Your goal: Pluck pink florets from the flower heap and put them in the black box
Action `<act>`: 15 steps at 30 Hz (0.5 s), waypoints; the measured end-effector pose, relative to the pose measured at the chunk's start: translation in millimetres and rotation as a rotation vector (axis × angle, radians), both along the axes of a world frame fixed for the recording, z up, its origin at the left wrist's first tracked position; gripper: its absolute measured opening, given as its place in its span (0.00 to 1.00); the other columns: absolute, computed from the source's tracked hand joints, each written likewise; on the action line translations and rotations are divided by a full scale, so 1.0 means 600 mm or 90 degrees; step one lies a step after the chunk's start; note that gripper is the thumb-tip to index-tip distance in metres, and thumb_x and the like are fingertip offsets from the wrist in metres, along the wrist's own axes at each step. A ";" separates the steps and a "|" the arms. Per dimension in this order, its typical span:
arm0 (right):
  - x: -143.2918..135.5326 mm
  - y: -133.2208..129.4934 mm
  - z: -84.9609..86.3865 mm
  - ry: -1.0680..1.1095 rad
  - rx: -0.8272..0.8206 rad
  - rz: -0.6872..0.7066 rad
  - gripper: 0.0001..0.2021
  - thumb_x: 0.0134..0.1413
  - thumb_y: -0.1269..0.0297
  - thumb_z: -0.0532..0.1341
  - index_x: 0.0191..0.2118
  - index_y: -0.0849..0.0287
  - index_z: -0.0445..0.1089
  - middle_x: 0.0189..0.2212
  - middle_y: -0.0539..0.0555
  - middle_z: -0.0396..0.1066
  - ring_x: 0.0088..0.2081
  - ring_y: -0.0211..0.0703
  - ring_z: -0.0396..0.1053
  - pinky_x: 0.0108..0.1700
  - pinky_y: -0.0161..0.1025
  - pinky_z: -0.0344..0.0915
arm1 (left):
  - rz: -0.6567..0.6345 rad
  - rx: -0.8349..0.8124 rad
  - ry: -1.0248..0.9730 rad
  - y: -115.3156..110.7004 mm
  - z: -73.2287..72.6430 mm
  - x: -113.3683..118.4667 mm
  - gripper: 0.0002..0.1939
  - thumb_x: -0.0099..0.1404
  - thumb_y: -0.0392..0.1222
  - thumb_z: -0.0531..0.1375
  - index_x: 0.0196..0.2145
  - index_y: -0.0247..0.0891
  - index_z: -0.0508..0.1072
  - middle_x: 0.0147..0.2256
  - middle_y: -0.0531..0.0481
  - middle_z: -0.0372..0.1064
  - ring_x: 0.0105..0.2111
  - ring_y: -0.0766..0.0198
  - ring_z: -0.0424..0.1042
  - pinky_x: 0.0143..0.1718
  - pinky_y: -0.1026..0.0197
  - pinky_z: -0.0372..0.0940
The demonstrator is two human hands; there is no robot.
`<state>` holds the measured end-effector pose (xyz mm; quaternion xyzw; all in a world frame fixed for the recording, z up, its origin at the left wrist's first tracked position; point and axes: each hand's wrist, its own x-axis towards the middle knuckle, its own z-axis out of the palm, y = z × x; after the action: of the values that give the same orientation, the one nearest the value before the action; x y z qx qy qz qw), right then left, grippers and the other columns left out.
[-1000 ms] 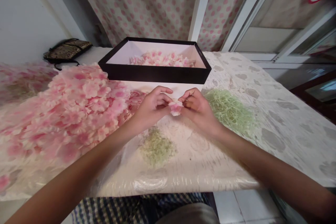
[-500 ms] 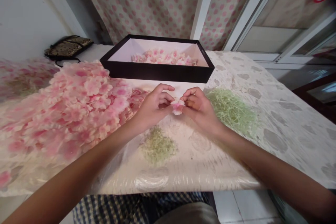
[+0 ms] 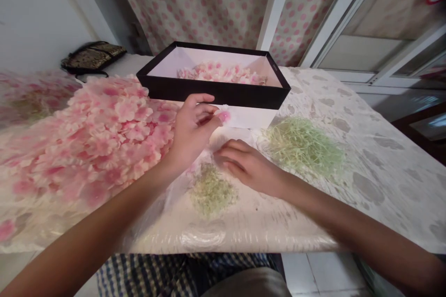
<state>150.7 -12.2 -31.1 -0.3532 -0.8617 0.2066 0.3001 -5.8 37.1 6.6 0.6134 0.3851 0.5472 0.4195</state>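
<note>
Between thumb and fingers, my left hand point(image 3: 195, 132) holds a small pink flower point(image 3: 225, 115) in front of the box's near side. My right hand point(image 3: 249, 167) is lower and to the right, above the table beside a small clump of pale green bits point(image 3: 213, 190). Its fingers are curled together; whether they pinch anything is too small to make out. A large heap of pink flowers point(image 3: 121, 134) lies left of my left hand. Behind both hands stands a black-rimmed white box point(image 3: 212, 95) with more pink flowers point(image 3: 223, 73) inside.
A tangle of light green strands point(image 3: 304, 146) lies on the patterned tablecloth point(image 3: 369, 167) to the right. A dark patterned bag point(image 3: 93, 57) sits at the back left. A dotted curtain point(image 3: 209, 4) hangs behind the box.
My hands have parted. My left hand has moved up and left with the flower, while my right hand has let go of it and dropped lower toward the small green clump.
</note>
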 end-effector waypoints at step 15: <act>-0.005 0.012 -0.009 -0.064 -0.031 -0.074 0.05 0.58 0.73 0.52 0.35 0.58 0.63 0.31 0.54 0.67 0.31 0.42 0.65 0.33 0.41 0.63 | -0.029 -0.006 0.001 0.002 -0.012 0.001 0.15 0.54 0.29 0.61 0.39 0.36 0.65 0.29 0.55 0.68 0.32 0.68 0.70 0.36 0.64 0.64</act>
<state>147.8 -5.1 -36.7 -0.4196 -0.8484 0.1917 0.2595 -5.0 38.3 -0.9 0.6206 0.3738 0.5352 0.4343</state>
